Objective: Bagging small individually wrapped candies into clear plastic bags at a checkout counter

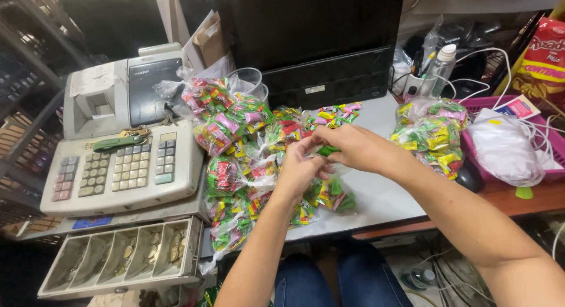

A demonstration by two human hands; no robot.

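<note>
Head view, centre of frame: my left hand (pixel 300 169) and right hand (pixel 347 147) pinch the soft neck of a light, crinkly candy bag (pixel 331 192) above the desk (pixel 382 195), best held there.

Both forearms bare, entering from the lower edge and converging mid-frame. Left hand (pixel 300 169): wrist roughly straight, back of hand toward camera, fingers curled inward and pinched. Right hand (pixel 347 145): forearm comes in diagonally from lower right, wrist slightly bent, fingers closed in a pinch. The fingertips of both hands meet.
</note>
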